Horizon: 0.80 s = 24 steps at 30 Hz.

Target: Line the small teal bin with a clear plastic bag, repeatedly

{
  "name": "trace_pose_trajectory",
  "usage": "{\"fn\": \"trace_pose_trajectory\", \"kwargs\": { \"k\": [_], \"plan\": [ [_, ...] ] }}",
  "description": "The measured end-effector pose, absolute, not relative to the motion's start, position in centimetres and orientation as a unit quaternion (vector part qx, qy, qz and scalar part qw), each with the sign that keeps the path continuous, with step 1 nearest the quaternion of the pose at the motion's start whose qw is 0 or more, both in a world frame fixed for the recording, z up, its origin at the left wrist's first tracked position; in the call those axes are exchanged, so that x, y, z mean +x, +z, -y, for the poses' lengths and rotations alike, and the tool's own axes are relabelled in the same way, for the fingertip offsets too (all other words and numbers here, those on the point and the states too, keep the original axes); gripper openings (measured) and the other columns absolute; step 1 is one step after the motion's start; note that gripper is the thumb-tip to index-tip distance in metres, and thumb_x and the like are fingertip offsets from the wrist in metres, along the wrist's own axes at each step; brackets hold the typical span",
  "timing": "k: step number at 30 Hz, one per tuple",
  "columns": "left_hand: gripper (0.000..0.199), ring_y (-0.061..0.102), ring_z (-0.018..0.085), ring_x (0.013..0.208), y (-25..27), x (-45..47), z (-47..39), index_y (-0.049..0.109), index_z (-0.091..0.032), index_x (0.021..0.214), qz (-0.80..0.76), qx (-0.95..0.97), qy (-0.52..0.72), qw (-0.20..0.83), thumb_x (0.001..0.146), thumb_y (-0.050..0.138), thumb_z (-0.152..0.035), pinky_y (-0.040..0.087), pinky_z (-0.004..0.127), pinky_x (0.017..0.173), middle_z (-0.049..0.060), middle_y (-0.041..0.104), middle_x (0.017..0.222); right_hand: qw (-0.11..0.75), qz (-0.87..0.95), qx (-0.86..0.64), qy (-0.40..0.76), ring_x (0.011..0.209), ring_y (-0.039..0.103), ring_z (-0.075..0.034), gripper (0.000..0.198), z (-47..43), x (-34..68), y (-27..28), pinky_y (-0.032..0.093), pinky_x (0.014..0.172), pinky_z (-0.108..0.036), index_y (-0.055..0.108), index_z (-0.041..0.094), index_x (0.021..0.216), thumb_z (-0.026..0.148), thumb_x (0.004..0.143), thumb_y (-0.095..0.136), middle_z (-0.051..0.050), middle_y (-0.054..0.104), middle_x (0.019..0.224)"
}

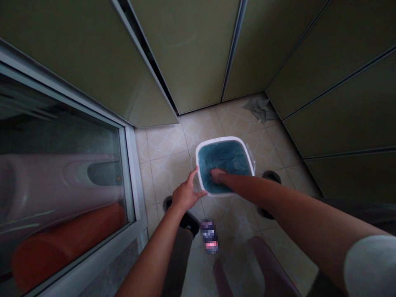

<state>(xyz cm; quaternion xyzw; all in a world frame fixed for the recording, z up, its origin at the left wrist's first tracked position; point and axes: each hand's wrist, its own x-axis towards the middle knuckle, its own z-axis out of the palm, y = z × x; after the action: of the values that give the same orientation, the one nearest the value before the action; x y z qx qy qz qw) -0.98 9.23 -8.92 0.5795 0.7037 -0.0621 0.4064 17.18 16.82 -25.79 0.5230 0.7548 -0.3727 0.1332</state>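
A white-rimmed trash bin (225, 139) stands on the tiled floor, lined with a teal plastic bag (227, 154). My left hand (187, 193) holds the bin at its near left corner, thumb and index finger spread along the rim. Down inside the bin, my right hand (218, 175) touches the bag near its left side. Its fingertips point downward and are partly hidden, so I cannot tell how they are closed. Clear plastic or a handle (251, 154) shows outside the bin's right edge.
Greenish cabinet panels (198, 49) line the back and right. A grey cloth (260, 109) lies in the far corner. A glass sliding door (130, 165) is on the left. Dark slippers (271, 177) flank the bin, and a small blurred-out item (209, 236) lies in front.
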Motion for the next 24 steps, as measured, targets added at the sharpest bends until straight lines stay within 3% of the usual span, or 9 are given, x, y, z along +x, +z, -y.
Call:
{"fn": "trace_pose_trajectory", "kwargs": {
  "k": [4, 6, 9, 14, 17, 24],
  "plan": [
    [0.106, 0.07, 0.024, 0.088, -8.7, -0.9, -9.3, 0.018, -0.037, 0.164, -0.706, 0.575, -0.062, 0.409, 0.079, 0.075, -0.062, 0.04, 0.026, 0.069, 0.002, 0.073, 0.1, 0.183, -0.774, 0.516, -0.318, 0.116, 0.059, -0.027, 0.041, -18.8, 17.0, -26.2, 0.044, 0.094, -0.035, 0.067, 0.009, 0.133, 0.009, 0.092, 0.06, -0.022, 0.061, 0.138],
    [0.104, 0.07, 0.023, 0.089, -8.5, -0.8, -9.3, 0.017, -0.037, 0.164, -0.703, 0.575, -0.058, 0.413, 0.08, 0.075, -0.06, 0.04, 0.025, 0.069, 0.002, 0.072, 0.1, 0.178, -0.782, 0.52, -0.296, 0.126, 0.052, -0.029, 0.049, -19.1, 16.8, -26.7, 0.04, 0.102, -0.038, 0.061, 0.013, 0.141, 0.011, 0.092, 0.062, -0.021, 0.052, 0.15],
    [0.103, 0.07, 0.023, 0.091, -8.4, -0.8, -9.4, 0.016, -0.037, 0.164, -0.701, 0.572, -0.057, 0.422, 0.082, 0.075, -0.057, 0.039, 0.025, 0.07, 0.001, 0.072, 0.1, 0.155, -0.785, 0.518, -0.302, 0.132, 0.046, -0.032, 0.053, -18.7, 16.4, -28.1, 0.034, 0.109, -0.041, 0.058, 0.012, 0.144, 0.018, 0.091, 0.065, -0.021, 0.047, 0.154],
    [0.102, 0.069, 0.021, 0.086, -8.6, -0.7, -9.5, 0.015, -0.035, 0.165, -0.702, 0.564, -0.068, 0.428, 0.084, 0.074, -0.054, 0.036, 0.025, 0.068, -0.001, 0.07, 0.092, 0.111, -0.765, 0.569, -0.281, 0.144, 0.034, -0.035, 0.061, -17.7, 15.4, -31.2, 0.021, 0.119, -0.047, 0.041, 0.012, 0.159, 0.026, 0.101, 0.049, -0.021, 0.04, 0.16],
    [0.101, 0.068, 0.02, 0.082, -8.7, -0.6, -9.6, 0.014, -0.034, 0.165, -0.702, 0.558, -0.074, 0.436, 0.085, 0.074, -0.051, 0.033, 0.024, 0.064, -0.003, 0.068, 0.086, 0.102, -0.756, 0.585, -0.276, 0.152, 0.024, -0.037, 0.061, -17.3, 15.1, -32.6, 0.013, 0.124, -0.053, 0.039, 0.015, 0.161, 0.03, 0.103, 0.044, -0.019, 0.033, 0.165],
    [0.1, 0.068, 0.019, 0.083, -8.8, -0.5, -9.9, 0.014, -0.035, 0.164, -0.707, 0.548, -0.085, 0.439, 0.085, 0.073, -0.05, 0.032, 0.025, 0.063, -0.004, 0.067, 0.086, 0.068, -0.73, 0.611, -0.298, 0.157, 0.011, -0.035, 0.07, -16.6, 14.7, -35.1, 0.008, 0.125, -0.051, 0.029, 0.015, 0.165, 0.015, 0.098, 0.048, -0.018, 0.014, 0.172]
  ]
}}
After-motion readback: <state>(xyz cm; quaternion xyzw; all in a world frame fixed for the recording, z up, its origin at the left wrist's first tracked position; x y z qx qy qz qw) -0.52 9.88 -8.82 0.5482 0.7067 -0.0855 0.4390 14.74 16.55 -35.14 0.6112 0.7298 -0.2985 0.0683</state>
